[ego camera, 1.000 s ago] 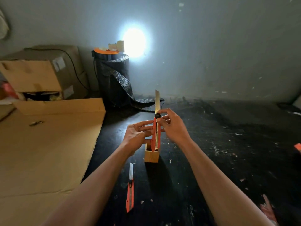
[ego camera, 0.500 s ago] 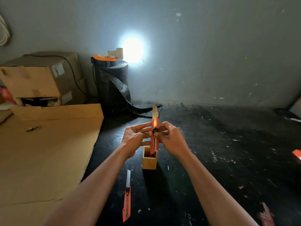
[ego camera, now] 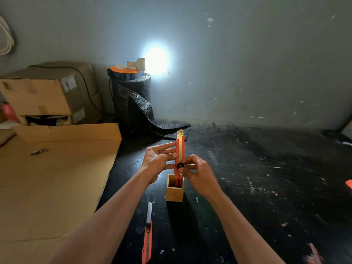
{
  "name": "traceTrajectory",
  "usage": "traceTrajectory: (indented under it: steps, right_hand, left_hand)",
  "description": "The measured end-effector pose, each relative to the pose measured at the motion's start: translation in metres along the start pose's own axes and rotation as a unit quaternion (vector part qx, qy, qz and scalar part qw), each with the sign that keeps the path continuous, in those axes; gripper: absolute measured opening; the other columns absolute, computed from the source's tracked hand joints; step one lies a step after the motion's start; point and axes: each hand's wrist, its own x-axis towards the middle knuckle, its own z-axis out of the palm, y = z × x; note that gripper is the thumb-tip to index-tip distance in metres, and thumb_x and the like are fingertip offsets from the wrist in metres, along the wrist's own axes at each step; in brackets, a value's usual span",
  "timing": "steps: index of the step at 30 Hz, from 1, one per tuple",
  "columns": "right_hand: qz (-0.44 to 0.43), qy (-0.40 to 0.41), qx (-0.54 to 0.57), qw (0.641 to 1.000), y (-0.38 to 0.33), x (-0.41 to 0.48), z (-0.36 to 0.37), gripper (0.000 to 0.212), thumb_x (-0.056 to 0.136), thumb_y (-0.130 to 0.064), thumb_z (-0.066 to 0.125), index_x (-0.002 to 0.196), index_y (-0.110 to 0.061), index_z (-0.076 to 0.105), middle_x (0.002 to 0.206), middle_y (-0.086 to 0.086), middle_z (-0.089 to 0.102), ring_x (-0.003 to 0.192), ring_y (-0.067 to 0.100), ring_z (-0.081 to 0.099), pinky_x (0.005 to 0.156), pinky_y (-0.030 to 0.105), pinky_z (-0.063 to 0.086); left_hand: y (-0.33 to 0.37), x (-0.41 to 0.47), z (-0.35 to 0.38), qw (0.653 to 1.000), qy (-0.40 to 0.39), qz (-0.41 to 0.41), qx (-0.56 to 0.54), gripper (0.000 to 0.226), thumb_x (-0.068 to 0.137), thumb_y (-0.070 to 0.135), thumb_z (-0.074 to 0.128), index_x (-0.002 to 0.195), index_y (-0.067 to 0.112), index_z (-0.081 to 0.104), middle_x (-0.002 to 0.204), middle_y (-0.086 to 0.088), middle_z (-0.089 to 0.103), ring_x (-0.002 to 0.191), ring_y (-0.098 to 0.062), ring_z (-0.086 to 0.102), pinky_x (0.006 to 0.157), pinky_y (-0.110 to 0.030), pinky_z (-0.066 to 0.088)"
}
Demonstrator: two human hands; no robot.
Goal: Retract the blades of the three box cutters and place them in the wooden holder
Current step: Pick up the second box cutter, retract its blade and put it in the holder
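I hold an orange box cutter (ego camera: 180,149) upright above the small wooden holder (ego camera: 174,193). My left hand (ego camera: 157,161) steadies its body with the fingertips. My right hand (ego camera: 198,173) pinches the black slider knob, now low on the handle. Only a short piece of blade shows at the top. The cutter's lower end seems to reach into the holder's opening. A second orange box cutter (ego camera: 147,237) lies on the black floor in front of the holder, its blade extended. Something orange (ego camera: 349,183) shows at the right edge; I cannot tell what it is.
Flattened cardboard (ego camera: 53,183) covers the left side. Cardboard boxes (ego camera: 47,94) stand at the back left. A black roll of bubble wrap (ego camera: 131,100) with a lamp on top stands by the wall. The black floor is speckled with scraps.
My right hand has slid the black knob down the handle and the long blade has drawn almost fully into the cutter. The cutter sits lower, toward the holder.
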Motion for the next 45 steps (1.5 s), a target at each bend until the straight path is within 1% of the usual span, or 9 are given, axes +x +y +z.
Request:
traceTrajectory:
  steps: [6,10,15,20,25,29,35,40,45]
  right_hand:
    - [-0.002,0.001,-0.023,1.0,0.002,-0.002,0.001,0.025,0.095,-0.011,0.069,0.113,-0.027,0.063,0.107,-0.015,0.068,0.099,0.001,0.063,0.072,0.013,0.05]
    - [-0.002,0.012,-0.036,0.999,0.001,0.001,0.003,0.022,0.094,-0.014,0.071,0.111,-0.025,0.063,0.109,-0.011,0.07,0.098,0.004,0.065,0.081,0.022,0.056]
    - [0.002,0.03,-0.023,0.999,-0.004,0.003,0.003,0.031,0.09,-0.025,0.077,0.115,-0.025,0.058,0.108,-0.01,0.071,0.094,0.001,0.065,0.071,0.012,0.047]
    - [-0.021,0.023,-0.045,0.999,-0.004,0.006,0.001,0.026,0.092,-0.012,0.073,0.109,-0.029,0.063,0.108,-0.012,0.069,0.096,0.002,0.065,0.089,0.028,0.058]
    - [0.001,0.027,-0.024,0.999,-0.006,0.01,0.001,0.029,0.088,-0.026,0.079,0.106,-0.034,0.058,0.096,-0.023,0.066,0.09,-0.002,0.064,0.078,0.018,0.051]
    - [-0.023,0.016,-0.045,0.999,-0.005,0.013,0.0,0.028,0.093,-0.014,0.072,0.116,-0.028,0.066,0.111,-0.012,0.069,0.1,0.006,0.066,0.086,0.021,0.054]
    - [-0.012,0.029,-0.042,0.999,-0.002,0.02,0.002,0.023,0.091,-0.019,0.075,0.108,-0.026,0.062,0.101,-0.017,0.067,0.093,0.001,0.065,0.079,0.017,0.05]
    - [-0.024,0.009,-0.06,0.998,0.003,0.024,0.002,0.027,0.094,-0.012,0.071,0.118,-0.023,0.067,0.119,-0.003,0.071,0.107,0.013,0.067,0.09,0.03,0.059]
    - [-0.019,0.018,-0.047,0.999,0.008,0.031,0.005,0.022,0.091,-0.012,0.073,0.107,-0.024,0.065,0.106,-0.009,0.072,0.101,0.013,0.07,0.089,0.041,0.063]
  left_hand:
    - [0.001,0.003,0.001,1.0,-0.007,0.012,0.011,0.039,0.09,-0.011,0.069,0.118,0.015,0.075,0.09,0.002,0.084,0.083,-0.017,0.082,0.063,-0.031,0.065]
    - [0.002,0.007,0.001,1.0,-0.001,0.015,0.011,0.04,0.09,-0.011,0.069,0.122,0.012,0.074,0.093,0.001,0.083,0.082,-0.016,0.082,0.062,-0.03,0.064]
    - [0.001,0.011,0.002,1.0,0.003,0.015,0.006,0.041,0.089,-0.011,0.069,0.124,0.01,0.073,0.1,-0.004,0.083,0.086,-0.02,0.082,0.065,-0.035,0.066]
    - [0.002,0.016,0.0,1.0,0.006,0.018,0.001,0.041,0.089,-0.011,0.07,0.124,0.01,0.073,0.098,-0.001,0.083,0.087,-0.02,0.082,0.068,-0.037,0.067]
    - [0.0,0.019,0.0,1.0,0.0,0.02,0.0,0.043,0.09,-0.011,0.069,0.127,0.011,0.072,0.106,-0.007,0.082,0.091,-0.024,0.081,0.073,-0.042,0.067]
    - [0.003,0.022,-0.001,1.0,0.0,0.024,-0.003,0.043,0.09,-0.011,0.069,0.127,0.011,0.072,0.099,-0.002,0.083,0.089,-0.02,0.081,0.067,-0.036,0.066]
    - [0.003,0.027,0.0,1.0,-0.001,0.021,-0.001,0.043,0.09,-0.012,0.068,0.127,0.009,0.071,0.095,0.0,0.083,0.085,-0.019,0.082,0.064,-0.034,0.066]
    - [0.001,0.031,-0.002,1.0,0.003,0.019,-0.006,0.041,0.091,-0.011,0.069,0.126,0.011,0.072,0.092,0.003,0.084,0.084,-0.017,0.082,0.062,-0.032,0.065]
    - [-0.002,0.036,-0.003,1.0,0.009,0.018,0.002,0.042,0.091,-0.01,0.069,0.127,0.01,0.071,0.094,0.004,0.083,0.086,-0.018,0.082,0.064,-0.033,0.065]
